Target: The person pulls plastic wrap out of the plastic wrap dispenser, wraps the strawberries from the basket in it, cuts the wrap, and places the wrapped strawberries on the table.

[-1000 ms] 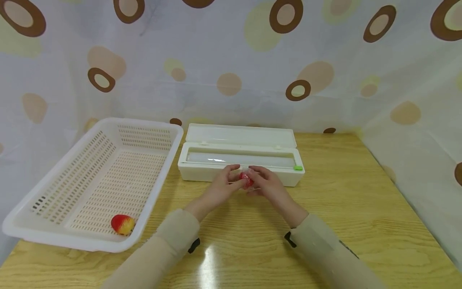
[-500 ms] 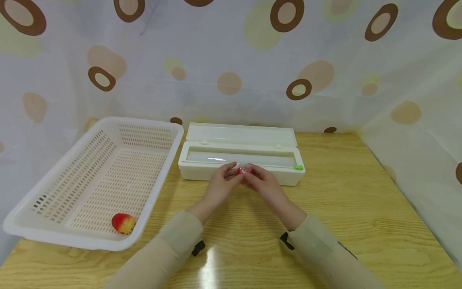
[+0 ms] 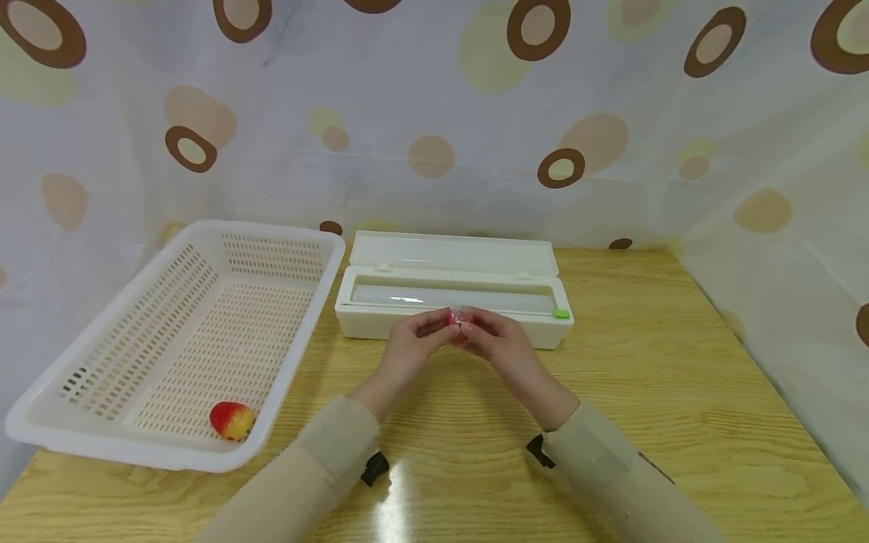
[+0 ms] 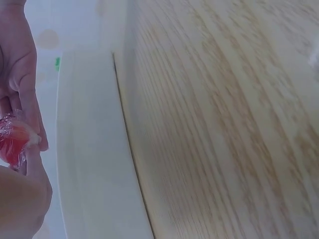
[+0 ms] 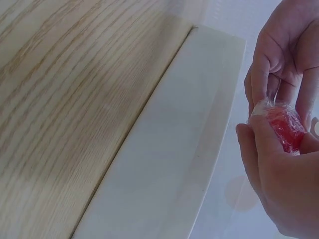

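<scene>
Between both hands is a small red item (image 3: 461,316) wrapped in clear cling film, held just in front of the cling film box. My left hand (image 3: 411,344) pinches it from the left with thumb and fingers; my right hand (image 3: 505,348) pinches it from the right. In the right wrist view the wrinkled film shines over the red item (image 5: 287,129), and fingers hide part of it. The left wrist view catches the wrapped item (image 4: 14,142) at its left edge. Behind the hands, the white cling film box (image 3: 366,323) has its lid (image 3: 455,255) raised.
A roll of film (image 3: 468,299) lies in the box, and a green slider (image 3: 561,314) sits at its right end. At left, a white plastic basket (image 3: 296,354) holds a red-and-yellow toy fruit (image 3: 232,420). Behind the wooden table (image 3: 679,392) hangs a patterned curtain (image 3: 380,98).
Both hands have drawn closer together around the wrapped red item, raising it slightly, and their thumbs now meet near its front. The basket and box have stayed put.
</scene>
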Action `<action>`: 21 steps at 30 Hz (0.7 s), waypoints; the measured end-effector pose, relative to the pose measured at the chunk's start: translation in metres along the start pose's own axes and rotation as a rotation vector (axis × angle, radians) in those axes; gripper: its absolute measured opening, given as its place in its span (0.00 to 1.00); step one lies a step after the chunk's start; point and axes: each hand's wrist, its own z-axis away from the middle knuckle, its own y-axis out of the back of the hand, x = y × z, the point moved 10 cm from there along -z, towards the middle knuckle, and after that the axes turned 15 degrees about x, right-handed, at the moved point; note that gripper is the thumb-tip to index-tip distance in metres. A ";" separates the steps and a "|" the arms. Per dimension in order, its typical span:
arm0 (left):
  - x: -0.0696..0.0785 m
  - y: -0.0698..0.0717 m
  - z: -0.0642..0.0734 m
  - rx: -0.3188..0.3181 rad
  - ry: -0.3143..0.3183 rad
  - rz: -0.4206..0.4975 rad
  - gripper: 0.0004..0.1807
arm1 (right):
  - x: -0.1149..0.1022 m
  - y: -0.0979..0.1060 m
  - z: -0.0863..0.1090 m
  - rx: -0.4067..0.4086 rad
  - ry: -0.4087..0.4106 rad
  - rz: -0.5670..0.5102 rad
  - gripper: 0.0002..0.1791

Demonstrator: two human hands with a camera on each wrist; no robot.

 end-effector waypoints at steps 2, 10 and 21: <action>0.000 -0.001 0.000 0.004 -0.001 0.009 0.21 | -0.001 0.002 0.000 0.005 0.011 -0.003 0.21; 0.007 -0.006 0.000 0.045 -0.052 0.000 0.20 | -0.004 0.009 0.000 0.043 0.026 0.003 0.20; 0.021 0.004 0.003 0.073 -0.150 -0.164 0.18 | -0.012 0.059 0.001 0.126 0.031 0.017 0.22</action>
